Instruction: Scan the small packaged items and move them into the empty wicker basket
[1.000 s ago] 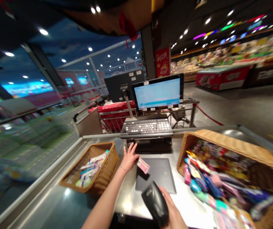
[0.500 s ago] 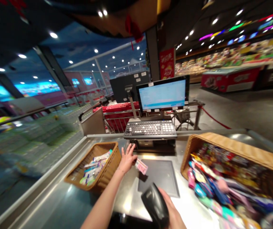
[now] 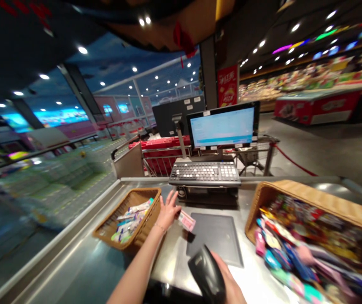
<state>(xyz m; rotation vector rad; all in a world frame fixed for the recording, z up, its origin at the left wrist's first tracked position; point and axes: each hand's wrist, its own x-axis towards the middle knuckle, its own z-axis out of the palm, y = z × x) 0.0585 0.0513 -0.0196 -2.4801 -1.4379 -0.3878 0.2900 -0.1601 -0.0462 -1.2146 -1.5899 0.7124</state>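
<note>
My left hand (image 3: 168, 212) is over the counter beside the left basket. Its thumb side grips one end of a small pink and white packet (image 3: 187, 221), while the other fingers spread upward. The packet hangs above the left edge of a grey plate (image 3: 216, 236) set in the counter. At the bottom centre my right hand (image 3: 227, 280) is wrapped round a black handheld scanner (image 3: 206, 270), whose head points up and left. The left wicker basket (image 3: 147, 226) holds several slim packets (image 3: 132, 220).
A keyboard (image 3: 204, 171) stands behind the plate, below a lit monitor (image 3: 222, 126). At the right is a large wicker basket (image 3: 333, 196) full of colourful packaged goods (image 3: 298, 257). Shopping carts stand beyond the metal counter (image 3: 82, 264).
The view has turned slightly left, so the surroundings sit further right. My left hand with the packet has moved a little left relative to the grey plate. The scanner stays in my right hand.
</note>
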